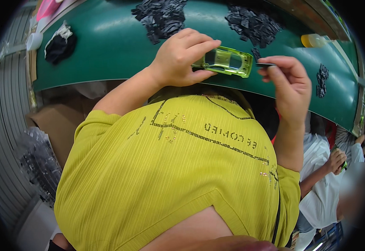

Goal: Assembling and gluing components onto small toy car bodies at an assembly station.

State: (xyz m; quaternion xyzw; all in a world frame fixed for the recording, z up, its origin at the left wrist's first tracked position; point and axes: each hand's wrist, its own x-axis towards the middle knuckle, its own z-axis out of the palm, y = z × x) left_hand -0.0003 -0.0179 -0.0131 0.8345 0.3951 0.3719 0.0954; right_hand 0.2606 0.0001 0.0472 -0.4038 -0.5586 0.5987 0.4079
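Observation:
A bright green toy car body shell point(231, 61) with window openings is gripped at its left end by my left hand point(182, 58), thumb below and fingers above. My right hand point(289, 77) pinches a small flat black plastic part point(265, 65) between thumb and fingertips. That part is held just off the right end of the shell, apart from it. Another small black piece point(256, 53) lies on the green table right behind my right fingertips.
Two heaps of black plastic parts, one left point(161, 19) and one right point(251, 25), lie on the green table point(107, 50). A smaller black pile point(322, 80), a yellow container point(313, 40) and a dark cloth bundle point(60, 44) lie farther out. A co-worker's hand point(336, 161) shows at right.

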